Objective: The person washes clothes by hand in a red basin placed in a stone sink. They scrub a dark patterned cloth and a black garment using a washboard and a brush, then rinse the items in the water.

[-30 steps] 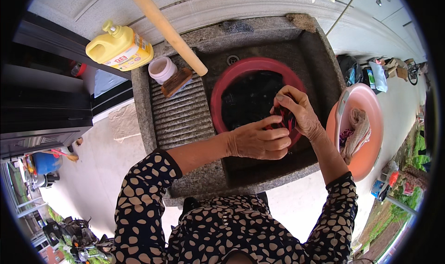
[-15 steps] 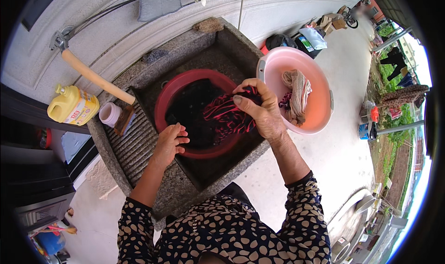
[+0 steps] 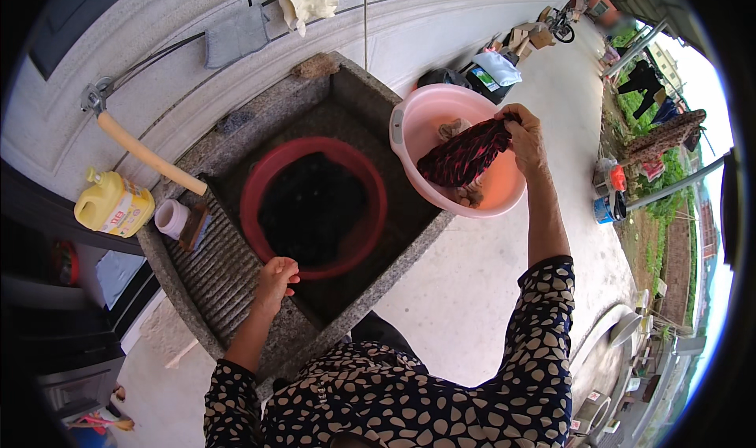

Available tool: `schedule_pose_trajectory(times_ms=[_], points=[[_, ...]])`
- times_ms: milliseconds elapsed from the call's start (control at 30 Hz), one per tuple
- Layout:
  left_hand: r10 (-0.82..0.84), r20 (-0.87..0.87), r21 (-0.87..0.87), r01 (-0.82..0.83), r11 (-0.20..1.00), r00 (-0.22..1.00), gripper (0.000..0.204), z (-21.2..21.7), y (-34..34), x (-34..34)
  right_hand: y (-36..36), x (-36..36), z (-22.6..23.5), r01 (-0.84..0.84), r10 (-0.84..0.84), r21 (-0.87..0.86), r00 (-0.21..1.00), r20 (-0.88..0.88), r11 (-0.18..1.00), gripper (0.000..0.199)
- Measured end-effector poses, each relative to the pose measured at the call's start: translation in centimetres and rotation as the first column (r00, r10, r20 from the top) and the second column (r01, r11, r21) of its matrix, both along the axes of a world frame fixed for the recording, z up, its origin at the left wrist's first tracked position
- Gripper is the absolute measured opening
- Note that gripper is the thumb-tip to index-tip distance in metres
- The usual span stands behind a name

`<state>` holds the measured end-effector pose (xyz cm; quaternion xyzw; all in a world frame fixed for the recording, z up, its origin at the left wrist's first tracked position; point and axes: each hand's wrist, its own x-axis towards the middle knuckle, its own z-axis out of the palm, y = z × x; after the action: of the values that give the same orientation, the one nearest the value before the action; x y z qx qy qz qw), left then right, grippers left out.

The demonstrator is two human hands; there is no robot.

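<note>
My right hand (image 3: 526, 138) grips one end of a black-and-red patterned garment (image 3: 466, 155) over the pink basin (image 3: 402, 145). The garment hangs slanting to the left, across a pale cloth (image 3: 470, 194) lying in that basin. Near the front rim of the dark red basin (image 3: 250, 204), my left hand (image 3: 274, 283) has its fingers curled, with nothing seen in them. Dark liquid with a black cloth (image 3: 315, 204) fills the red basin, which stands inside a stone sink (image 3: 378, 279).
A ribbed washboard (image 3: 216, 263) forms the sink's left part. On its rim are a yellow jug (image 3: 116, 204), a white cup (image 3: 171, 218) and a brush (image 3: 194, 226). A hose (image 3: 150, 153) runs down from the tap (image 3: 96, 95). Cloths (image 3: 309, 1) hang along the wall.
My right hand has carried the patterned garment from above the red basin rightward over the pink basin. My left hand's fingers have curled in. The whole view has shifted.
</note>
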<state>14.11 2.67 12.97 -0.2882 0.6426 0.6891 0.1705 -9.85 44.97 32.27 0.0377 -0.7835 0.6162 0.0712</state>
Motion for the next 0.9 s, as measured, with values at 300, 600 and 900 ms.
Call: schedule_pose_trajectory(times_ms=[300, 600, 900], points=[[-0.050, -0.020, -0.098, 0.048, 0.994, 0.999, 0.020, -0.5, 1.1, 0.6, 5.6, 0.0, -4.1, 0.164, -0.285, 0.467, 0.937, 0.202, 0.869, 0.044], [-0.072, -0.088, -0.161, 0.057, 0.985, 0.994, 0.018, -2.3, 0.9, -0.3, -2.1, 1.8, -3.8, 0.427, -0.154, 0.667, 0.890, -0.429, 0.611, 0.023], [0.240, -0.030, 0.012, -0.240, 0.971, 0.970, 0.033, -5.5, 0.2, -2.8, -22.0, 3.8, -17.2, -0.569, 0.537, 0.679, 0.790, 0.296, 0.463, 0.046]])
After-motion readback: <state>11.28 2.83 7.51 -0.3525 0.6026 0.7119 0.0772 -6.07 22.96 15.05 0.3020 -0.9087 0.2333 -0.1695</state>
